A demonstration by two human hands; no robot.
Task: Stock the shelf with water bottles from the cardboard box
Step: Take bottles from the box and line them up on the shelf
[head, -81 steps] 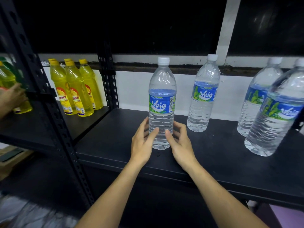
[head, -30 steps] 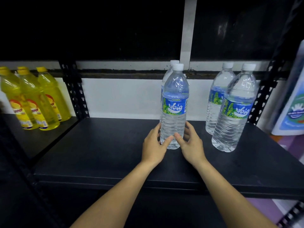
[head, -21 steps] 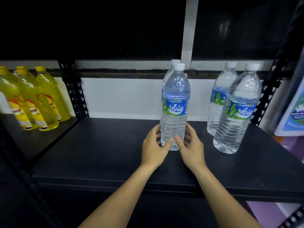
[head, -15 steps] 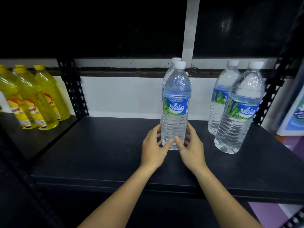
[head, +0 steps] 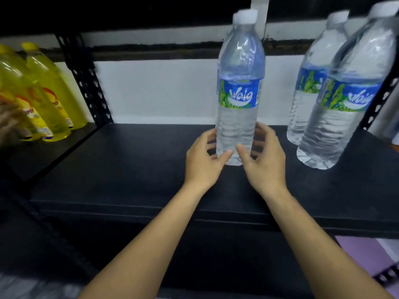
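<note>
Hands grip bottle back from shelf edge.

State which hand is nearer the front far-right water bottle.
Right. The right hand is left of the far-right water bottle; the left hand is farther left, across the middle bottle.
</note>
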